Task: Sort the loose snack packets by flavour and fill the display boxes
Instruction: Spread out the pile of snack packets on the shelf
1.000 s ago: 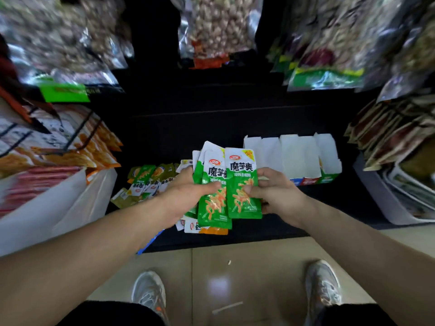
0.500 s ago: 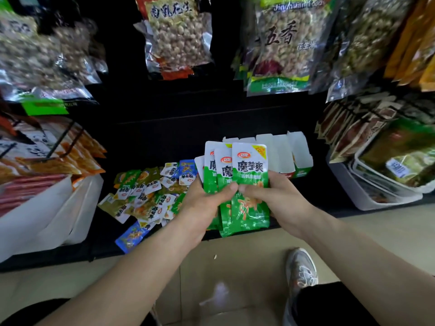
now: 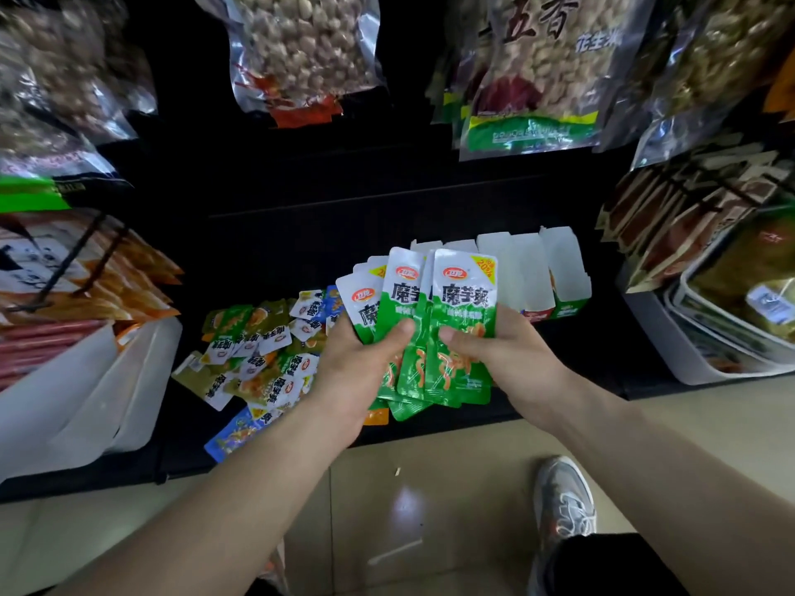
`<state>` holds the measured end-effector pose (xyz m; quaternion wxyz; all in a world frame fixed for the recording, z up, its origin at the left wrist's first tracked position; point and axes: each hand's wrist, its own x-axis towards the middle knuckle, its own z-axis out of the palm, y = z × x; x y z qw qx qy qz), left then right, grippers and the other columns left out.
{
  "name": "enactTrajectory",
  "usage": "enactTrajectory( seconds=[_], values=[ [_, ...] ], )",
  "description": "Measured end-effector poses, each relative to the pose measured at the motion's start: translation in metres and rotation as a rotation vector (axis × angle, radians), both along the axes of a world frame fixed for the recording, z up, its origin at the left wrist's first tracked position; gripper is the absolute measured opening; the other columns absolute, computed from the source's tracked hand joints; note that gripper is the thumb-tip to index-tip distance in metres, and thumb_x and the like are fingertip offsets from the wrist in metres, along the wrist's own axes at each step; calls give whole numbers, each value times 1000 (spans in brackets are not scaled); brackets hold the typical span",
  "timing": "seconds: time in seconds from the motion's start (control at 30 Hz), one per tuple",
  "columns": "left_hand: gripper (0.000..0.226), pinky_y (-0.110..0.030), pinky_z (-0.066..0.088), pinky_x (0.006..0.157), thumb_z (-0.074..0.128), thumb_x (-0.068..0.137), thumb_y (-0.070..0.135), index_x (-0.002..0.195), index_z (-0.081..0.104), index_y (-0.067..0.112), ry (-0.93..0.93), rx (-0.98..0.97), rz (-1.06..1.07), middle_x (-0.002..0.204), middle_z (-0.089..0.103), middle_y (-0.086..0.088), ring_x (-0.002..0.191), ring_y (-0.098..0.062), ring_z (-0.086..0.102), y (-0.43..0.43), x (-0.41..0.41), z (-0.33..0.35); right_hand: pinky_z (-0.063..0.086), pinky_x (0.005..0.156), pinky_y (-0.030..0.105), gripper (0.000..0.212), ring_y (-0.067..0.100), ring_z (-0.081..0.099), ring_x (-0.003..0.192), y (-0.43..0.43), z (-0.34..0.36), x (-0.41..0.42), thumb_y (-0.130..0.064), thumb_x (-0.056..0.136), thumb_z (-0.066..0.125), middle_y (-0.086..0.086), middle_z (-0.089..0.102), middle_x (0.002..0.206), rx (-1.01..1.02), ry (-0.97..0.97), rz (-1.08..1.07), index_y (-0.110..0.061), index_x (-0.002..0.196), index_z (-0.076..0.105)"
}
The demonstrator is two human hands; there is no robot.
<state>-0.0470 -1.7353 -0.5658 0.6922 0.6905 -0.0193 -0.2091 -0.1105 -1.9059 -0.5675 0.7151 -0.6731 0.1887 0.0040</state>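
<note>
Your left hand [image 3: 357, 363] and right hand [image 3: 507, 359] both grip one fan of green packets [image 3: 462, 303]. The thumbs press on the front faces and the other fingers curl out of sight behind the stack. You cannot count the fan: three or four packets show their printed faces, and the rest show only as white corners peeking out behind. Your thumbs and palms cover the packets' middles, so the picture on them appears only as orange scraps below the thumbs. Just under your left hand a sliver of an orange packet [image 3: 376, 416] sticks out; whether it is in the grip or lying on the black shelf [image 3: 301, 251] cannot be told. Left of your left hand the loose pile [image 3: 262, 359] lies on that shelf, with olive, white-topped and blue packets overlapping so that few show whole, and your left wrist hides its right edge. Behind the fan and to its right the display boxes [image 3: 563, 277] stand with white flaps up. The fan covers the left ones, their insides are hidden, and only red and green strips of their fronts show. Above your hands the hanging bags [image 3: 301, 49] are blurred and cut off at the top. Far right of your right hand a white tray [image 3: 705, 359] runs out of view, its contents hard to make out.
</note>
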Motion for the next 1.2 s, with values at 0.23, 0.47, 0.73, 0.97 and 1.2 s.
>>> enactTrajectory(
  seconds=[0.23,0.47,0.73,0.97,1.2],
  values=[
    [8,-50,55,92,66,94,21,99,71,26,204,-63,99,97,78,5,101,-23,71,-15,4,-3,49,104,52,39,21,70,109,-12,-5,-3,-13,87,78,-2,75,113,-7,6,-98,-20,123,63],
    [25,-19,48,72,76,88,34,110,64,36,33,41,35,101,74,22,91,5,68,-12,-3,-8,59,76,25,40,13,73,97,-10,-2,-7,-3,90,70,0,76,110,139,-42,-71,-15,127,60],
    [30,-17,52,55,74,87,40,113,62,33,5,37,83,110,71,13,94,-7,70,-8,-1,-2,50,85,30,32,8,72,94,-17,6,-8,-7,89,72,-3,77,107,118,27,-39,-17,118,67],
    [69,-19,50,94,78,74,48,132,54,20,-50,72,-42,118,67,23,107,8,62,-2,4,-4,43,107,42,49,21,65,115,-23,5,-10,-15,84,79,2,72,120,55,107,16,-14,129,60],
    [57,-22,39,102,70,85,57,133,55,32,94,-11,-29,119,59,28,112,7,53,-6,1,-16,37,112,48,49,21,64,116,-9,4,-10,-16,86,75,3,72,119,186,85,65,-14,132,60]
  ],
)
